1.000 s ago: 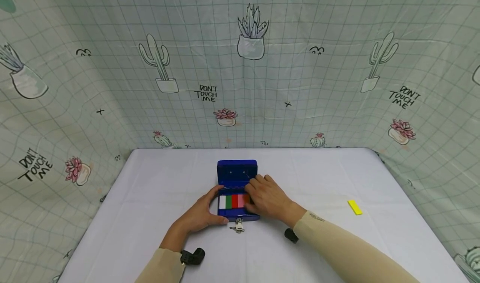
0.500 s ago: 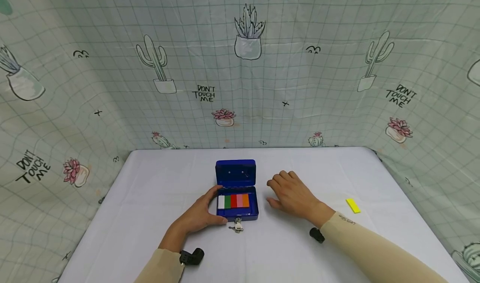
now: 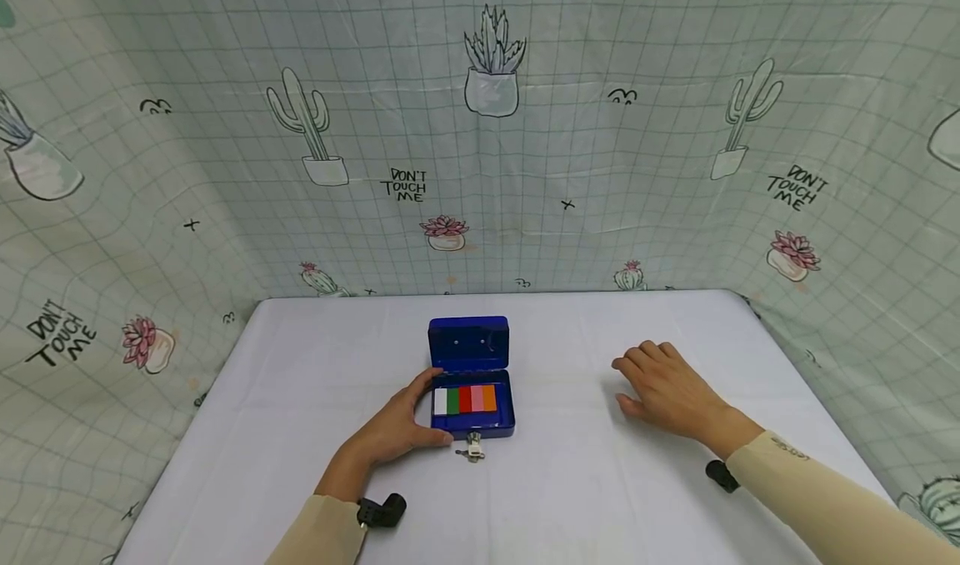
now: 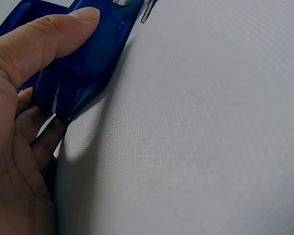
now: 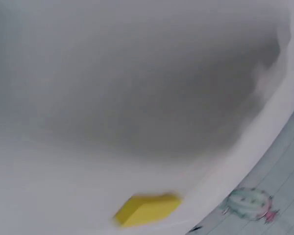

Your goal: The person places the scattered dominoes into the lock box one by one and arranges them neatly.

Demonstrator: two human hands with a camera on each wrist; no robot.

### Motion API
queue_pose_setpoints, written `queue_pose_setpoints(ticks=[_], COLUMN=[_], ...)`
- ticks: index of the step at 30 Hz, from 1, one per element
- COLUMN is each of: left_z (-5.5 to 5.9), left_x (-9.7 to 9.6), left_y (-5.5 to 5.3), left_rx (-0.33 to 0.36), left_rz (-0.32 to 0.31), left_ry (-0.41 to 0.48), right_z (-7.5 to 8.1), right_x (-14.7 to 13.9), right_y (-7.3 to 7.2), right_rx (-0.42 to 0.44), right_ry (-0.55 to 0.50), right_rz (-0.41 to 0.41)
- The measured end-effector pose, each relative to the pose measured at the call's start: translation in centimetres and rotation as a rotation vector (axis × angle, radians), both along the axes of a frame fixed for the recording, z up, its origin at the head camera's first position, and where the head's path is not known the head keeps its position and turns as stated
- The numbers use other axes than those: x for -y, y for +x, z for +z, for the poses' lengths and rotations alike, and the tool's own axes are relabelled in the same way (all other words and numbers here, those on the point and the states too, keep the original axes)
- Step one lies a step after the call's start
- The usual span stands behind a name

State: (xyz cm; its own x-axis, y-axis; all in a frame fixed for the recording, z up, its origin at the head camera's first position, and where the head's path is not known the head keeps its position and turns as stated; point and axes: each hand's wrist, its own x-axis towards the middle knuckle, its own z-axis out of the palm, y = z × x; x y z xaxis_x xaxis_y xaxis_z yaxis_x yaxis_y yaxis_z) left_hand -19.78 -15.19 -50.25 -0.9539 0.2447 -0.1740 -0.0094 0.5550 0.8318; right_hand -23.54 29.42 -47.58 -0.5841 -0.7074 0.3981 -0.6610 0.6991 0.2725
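A small blue lockable cash box (image 3: 472, 426) stands with its lid (image 3: 468, 344) raised. Inside lie several coloured blocks in a row (image 3: 465, 400): white, green, red, pink and orange. Keys (image 3: 472, 449) hang from the lock at its front. My left hand (image 3: 393, 432) grips the box's left end, thumb (image 4: 49, 41) on the front wall and fingers toward the back. Well to the right of the box, my right hand (image 3: 670, 388) hovers over the table with loosely bent fingers, holding nothing. A yellow block (image 5: 148, 209) shows in the right wrist view; the right arm hides it in the head view.
A white cloth covers the table (image 3: 555, 498), whose back edge meets a hanging grid-patterned curtain (image 3: 555, 157). The curtain also runs along both sides. Black wrist cameras (image 3: 382, 511) sit on both wrists.
My right hand has left the blocks in the box and moved right across the table, over to where the yellow block lay in view. The left hand has stayed on the box.
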Motion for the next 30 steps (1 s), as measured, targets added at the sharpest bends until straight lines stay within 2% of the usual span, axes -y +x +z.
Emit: queue_pose_setpoints(ticks=[10,15,23,30], left_z=[0.0,0.0,0.0,0.0], left_x=[0.0,0.0,-0.1,-0.1], left_y=[0.1,0.1,0.1,0.0], left_rx=[0.0,0.004,0.003,0.005], left_rz=[0.003,0.002,0.013,0.019], left_ry=[-0.014,-0.002,-0.013,-0.017], right_z=[-0.3,-0.7,-1.2,-1.6], right_x=[-6.8,-9.5,-11.9,-12.5], right_y=[1.4,2.2,3.0,3.1], right_rx=[0.072,0.078,0.087,0.084], right_ry=[0.025,0.037,0.065,0.076], right_rz=[-0.095,-0.147,-0.182,-0.184])
